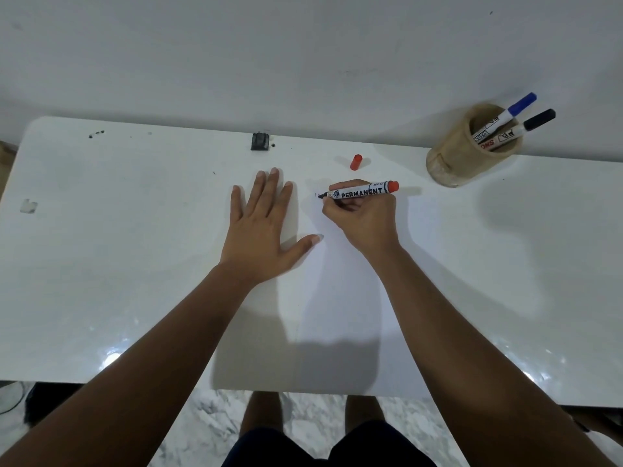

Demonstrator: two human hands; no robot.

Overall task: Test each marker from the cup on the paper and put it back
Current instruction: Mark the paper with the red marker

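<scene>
The right hand [359, 219] is curled tight around one white permanent marker with a red end [362, 191], its dark tip touching the white sheet of paper [337, 298] beside a few faint strokes. The left hand [261, 227] lies flat and spread wide, palm down, just left of the marker, holding nothing but pressing on the paper's edge. One loose red cap [355, 162] lies just beyond the marker on the glossy white worktop [101, 247]. Further right of the marker stands one round tan cup [455, 160] holding two markers: one with a blue cap [521, 104] and one with a black cap [539, 120]. The paper's edges are hard to make out against the worktop. Far left of the marker, beyond it, sits one small dark object [260, 141], too blurred to identify.
</scene>
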